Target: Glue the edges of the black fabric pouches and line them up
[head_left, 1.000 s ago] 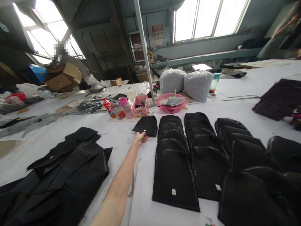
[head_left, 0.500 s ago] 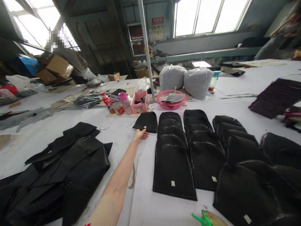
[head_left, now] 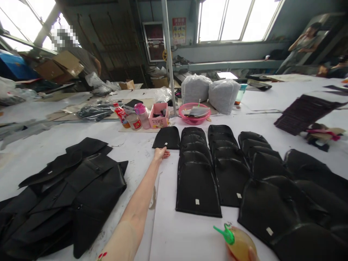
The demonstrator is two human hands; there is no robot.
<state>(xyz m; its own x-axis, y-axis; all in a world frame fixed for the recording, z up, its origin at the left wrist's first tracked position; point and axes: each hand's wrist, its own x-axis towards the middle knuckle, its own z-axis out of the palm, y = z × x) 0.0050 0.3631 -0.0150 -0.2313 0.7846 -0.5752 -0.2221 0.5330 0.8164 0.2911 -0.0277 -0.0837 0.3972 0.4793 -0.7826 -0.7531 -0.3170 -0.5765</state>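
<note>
My left hand (head_left: 161,154) reaches forward over the white table and pinches the near edge of a small black leather-like piece (head_left: 167,137) with a rounded top and a white tag. At the bottom of the view, partly cut off by the frame edge, my right hand (head_left: 251,255) is wrapped around a squeeze bottle (head_left: 240,242) of yellowish liquid with a green nozzle. Overlapping rows of similar rounded black pieces (head_left: 198,188) lie between and beyond my hands to the right. Left of my arm is a loose heap of black flap pieces (head_left: 95,192).
A pink basin (head_left: 194,119), a pink box (head_left: 158,121) and several bottles (head_left: 141,115) stand beyond my left hand. Behind them are a thin pole (head_left: 170,54) and grey wrapped bundles (head_left: 224,96). A dark stack (head_left: 304,112) sits at right. Other people are in the background.
The squeeze bottle in my right hand has come up further into view at the bottom. My left hand stays at the black piece's edge. The view has shifted slightly.
</note>
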